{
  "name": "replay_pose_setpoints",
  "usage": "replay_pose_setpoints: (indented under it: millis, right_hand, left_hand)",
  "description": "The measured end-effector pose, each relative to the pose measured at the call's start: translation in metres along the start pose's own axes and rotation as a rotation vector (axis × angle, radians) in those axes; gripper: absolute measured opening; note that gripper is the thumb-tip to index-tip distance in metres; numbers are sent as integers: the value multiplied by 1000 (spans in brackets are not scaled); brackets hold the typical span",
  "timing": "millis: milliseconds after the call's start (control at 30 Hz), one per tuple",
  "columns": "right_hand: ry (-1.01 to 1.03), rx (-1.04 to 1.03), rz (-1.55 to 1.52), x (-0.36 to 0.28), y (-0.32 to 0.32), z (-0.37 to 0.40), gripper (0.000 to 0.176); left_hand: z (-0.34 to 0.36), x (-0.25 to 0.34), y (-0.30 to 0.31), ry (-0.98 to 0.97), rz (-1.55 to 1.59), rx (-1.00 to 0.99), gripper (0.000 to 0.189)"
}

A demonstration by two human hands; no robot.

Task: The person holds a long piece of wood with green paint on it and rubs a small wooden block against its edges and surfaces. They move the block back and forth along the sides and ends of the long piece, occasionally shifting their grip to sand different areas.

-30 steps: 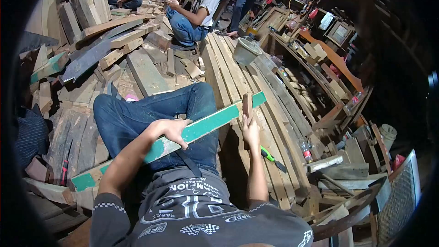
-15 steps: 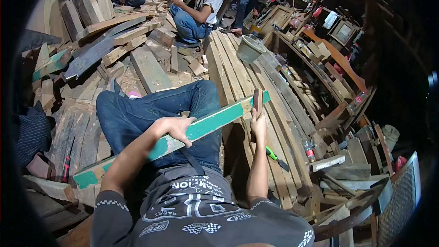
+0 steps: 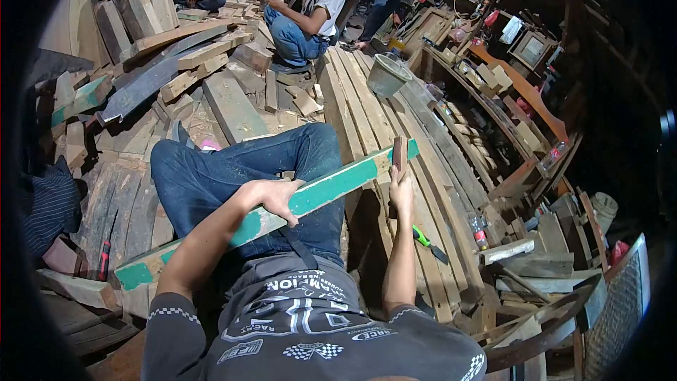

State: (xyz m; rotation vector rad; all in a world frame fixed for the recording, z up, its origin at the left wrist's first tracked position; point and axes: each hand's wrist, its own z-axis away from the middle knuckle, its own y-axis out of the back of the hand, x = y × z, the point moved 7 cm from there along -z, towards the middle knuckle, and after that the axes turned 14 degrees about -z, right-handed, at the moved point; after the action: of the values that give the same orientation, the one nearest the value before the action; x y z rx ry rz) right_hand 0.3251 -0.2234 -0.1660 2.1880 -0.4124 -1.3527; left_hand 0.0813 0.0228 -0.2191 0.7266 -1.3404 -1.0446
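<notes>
A long wooden board with green paint lies slantwise across my lap, its right end raised over the stacked planks. My left hand is wrapped over the board near its middle, thumb on the near side. My right hand grips a small dark brown wooden block, held upright against the board's right end. Below that hand, a tool with a bright green handle rests on the planks.
Long planks run away in front, with a grey bucket on them. Scrap wood is piled at the left. A red-handled screwdriver lies at far left. Three people are at the back. A plastic bottle stands right.
The whole view has shifted very slightly. Both hands keep their hold, and the board and block stay nearly where they were.
</notes>
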Motion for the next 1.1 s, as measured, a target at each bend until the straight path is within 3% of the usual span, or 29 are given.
replay_pose_setpoints:
  millis: [133, 167, 233, 300, 333, 400, 433, 633, 767, 800, 867, 933, 967, 1100]
  right_hand:
    - [-3, -81, -30, 15, -6, -8, 70]
    - [57, -26, 22, 24, 0, 8, 68]
    - [176, 72, 53, 8, -1, -17, 68]
    - [28, 2, 109, 3, 5, -12, 73]
    - [89, 15, 32, 20, 0, -25, 76]
    - [-90, -24, 81, 25, 4, -42, 79]
    - [-22, 23, 112, 25, 6, -52, 79]
    - [-106, 67, 71, 33, 10, -91, 77]
    - [-95, 65, 45, 11, 15, -58, 72]
    - [-130, -44, 38, 3, 12, -42, 69]
    - [45, 20, 8, -1, 1, -4, 77]
    - [-102, 22, 58, 0, -7, 25, 75]
    - [-174, -44, 38, 0, -8, 24, 75]
    - [-9, 42, -2, 12, -7, -28, 74]
  left_hand:
    - [-5, 2, 2, -96, 61, -31, 113]
    - [-3, 6, 3, -171, 126, 40, 110]
    - [-5, -3, 1, -97, 90, 18, 111]
    - [0, 1, 2, -38, 7, -22, 115]
    - [0, 3, 4, -35, 30, -26, 116]
    - [0, 3, 3, -35, 67, -42, 118]
    - [1, 3, 4, 2, 21, -25, 119]
    - [-7, -5, -2, -53, 55, -54, 119]
    - [-5, -3, -2, -51, 85, -54, 119]
    - [-5, -3, -4, -53, 81, -41, 119]
    - [-3, 0, -2, -85, 82, -34, 119]
    - [-8, -6, -4, -146, 46, 37, 118]
    - [-8, -9, -6, -92, 17, 36, 116]
    - [-8, -6, -3, -99, 53, 37, 111]
